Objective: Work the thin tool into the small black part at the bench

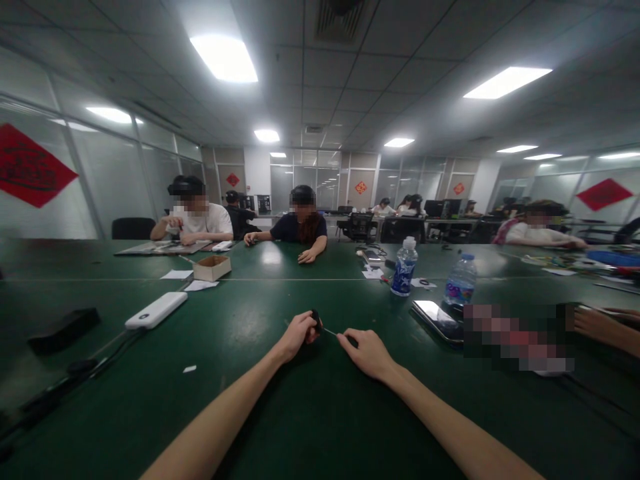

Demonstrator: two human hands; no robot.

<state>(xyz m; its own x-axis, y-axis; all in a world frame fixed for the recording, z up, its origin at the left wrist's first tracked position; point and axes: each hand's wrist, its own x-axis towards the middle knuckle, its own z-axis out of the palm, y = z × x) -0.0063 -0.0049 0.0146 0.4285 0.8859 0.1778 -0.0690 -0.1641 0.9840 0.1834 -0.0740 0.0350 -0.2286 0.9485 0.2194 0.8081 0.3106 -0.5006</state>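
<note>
My left hand (300,338) is closed around a small black rounded object (315,318), whose exact kind I cannot make out. A thin, pale, straight strand or rod (329,332) runs from that hand towards my right hand (371,353). The fingertips of my right hand pinch together at the strand's other end. Both hands are just above the dark green table (270,413), a short gap apart. Fingers hide most of the black object, and how the strand joins it is not visible.
A white power bank (157,311) with cables and a small cardboard box (213,267) lie left. Right are a blue-labelled bottle (404,270), a water bottle (461,280) and a phone (437,320). Another person's hand (603,327) rests far right. People sit across the table.
</note>
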